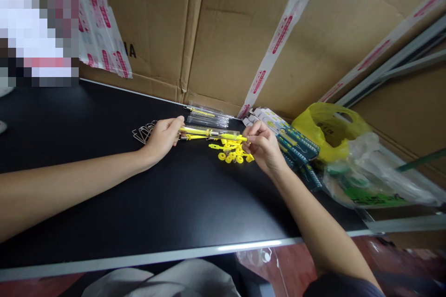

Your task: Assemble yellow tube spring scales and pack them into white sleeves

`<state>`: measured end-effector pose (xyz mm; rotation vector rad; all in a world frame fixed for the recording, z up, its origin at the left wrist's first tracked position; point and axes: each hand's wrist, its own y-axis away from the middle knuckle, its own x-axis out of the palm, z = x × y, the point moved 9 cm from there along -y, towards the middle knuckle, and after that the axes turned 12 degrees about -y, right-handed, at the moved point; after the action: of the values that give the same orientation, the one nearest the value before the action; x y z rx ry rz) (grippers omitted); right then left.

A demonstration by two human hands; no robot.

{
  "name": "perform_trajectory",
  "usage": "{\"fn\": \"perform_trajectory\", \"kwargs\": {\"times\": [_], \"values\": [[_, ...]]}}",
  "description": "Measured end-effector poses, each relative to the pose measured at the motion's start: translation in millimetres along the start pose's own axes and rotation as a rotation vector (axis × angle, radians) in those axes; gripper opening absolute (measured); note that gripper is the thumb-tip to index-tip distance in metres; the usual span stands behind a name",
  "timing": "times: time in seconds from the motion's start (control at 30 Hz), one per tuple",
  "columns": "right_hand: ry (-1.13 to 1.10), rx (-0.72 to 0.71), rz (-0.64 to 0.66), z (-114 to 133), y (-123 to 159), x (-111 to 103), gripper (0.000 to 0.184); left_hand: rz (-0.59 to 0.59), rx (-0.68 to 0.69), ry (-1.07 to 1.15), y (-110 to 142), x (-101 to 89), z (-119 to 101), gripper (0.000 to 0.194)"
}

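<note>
Both ends of the clear tube [211,132] are pinched, left hand [163,139] at one, right hand [262,145] on the yellow tip [242,138], seemingly to steady it over the bench [156,213], nearer its back edge; yellow caps [232,154] lie just below, perhaps for easy reach.

The left hand [163,137] and right hand [262,144] hold a yellow-and-clear tube [213,132] — one at each end. Small yellow pieces [239,151] lie nearby.
</note>
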<state>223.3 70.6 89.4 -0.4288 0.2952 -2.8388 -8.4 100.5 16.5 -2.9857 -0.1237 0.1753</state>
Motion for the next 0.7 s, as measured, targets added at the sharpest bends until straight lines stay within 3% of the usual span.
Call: {"fn": "perform_trajectory", "kwargs": {"times": [0.7], "values": [[0.005, -0.012, -0.007, -1.6, 0.7, -2.0, 0.019, -0.016, -0.006, 0.016, 0.8, -1.0, -0.7, 0.027]]}}
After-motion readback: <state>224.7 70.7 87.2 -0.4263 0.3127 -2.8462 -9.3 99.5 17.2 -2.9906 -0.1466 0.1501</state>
